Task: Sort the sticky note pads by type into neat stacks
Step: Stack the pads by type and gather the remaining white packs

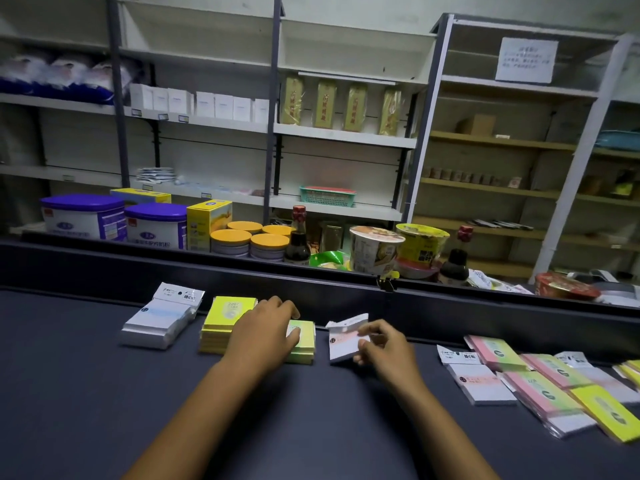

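Note:
On the dark counter [86, 393] stand three sorted piles: a stack of white pads with a blue mark [157, 323] at the left, a yellow stack [221, 322] beside it, and a light green stack [304, 344]. My left hand [266, 327] rests on the green stack, thumb against its side. My right hand [381, 344] pinches a white wrapped pad with an orange mark [343, 336], tilted just right of the green stack. Unsorted pads lie at the right: a white one [481, 386], pink ones [498, 353] and yellow ones [609, 414].
A raised dark ledge [346, 282] runs along the counter's far edge. Behind it stand purple-lidded tubs [83, 216], orange-lidded tins [249, 240], sauce bottles [298, 237] and noodle cups [374, 249]. Shelving fills the background.

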